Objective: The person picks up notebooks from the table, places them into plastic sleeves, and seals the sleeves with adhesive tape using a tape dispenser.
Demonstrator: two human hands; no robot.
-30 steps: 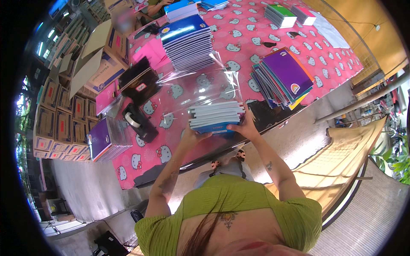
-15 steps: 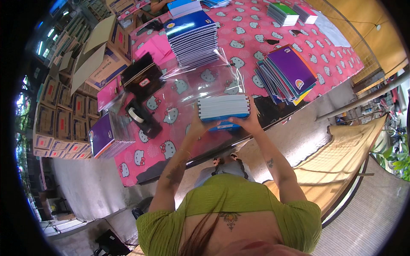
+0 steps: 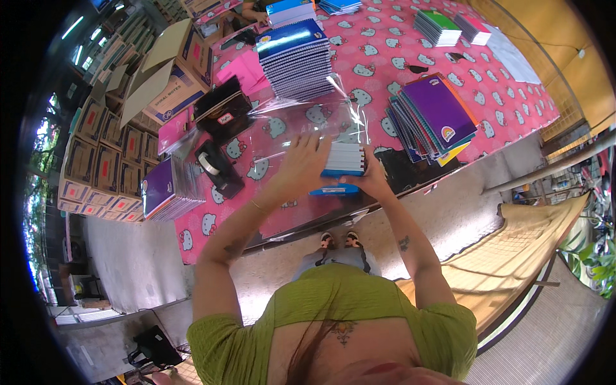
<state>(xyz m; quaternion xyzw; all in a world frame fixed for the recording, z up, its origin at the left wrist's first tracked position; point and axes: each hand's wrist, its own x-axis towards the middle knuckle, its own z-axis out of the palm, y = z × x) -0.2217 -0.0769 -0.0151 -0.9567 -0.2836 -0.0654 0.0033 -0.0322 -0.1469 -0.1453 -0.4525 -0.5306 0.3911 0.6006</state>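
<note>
A small stack of blue-covered notebooks (image 3: 344,162) stands at the table's near edge, its white page edges facing up. My right hand (image 3: 372,178) grips the stack's right side, thumb across the near blue cover. My left hand (image 3: 301,163) lies over the left part of the stack with its fingers stretched out and pointing away from me; it covers that end. Beneath and beyond the stack spreads a clear plastic sheet (image 3: 289,119), wrinkled and shiny along its right edge.
Behind stands a tall stack of blue spiral notebooks (image 3: 295,67). Purple-topped notebooks (image 3: 439,112) lie at right. At left are a black tape dispenser (image 3: 218,170), a black box (image 3: 221,112), more purple notebooks (image 3: 160,189) and cardboard boxes (image 3: 96,160). A pink patterned cloth (image 3: 378,61) covers the table.
My left hand has left the stack's left side and swung up over it, fingers now extended. The right hand still holds the right side. The view has shifted slightly.
</note>
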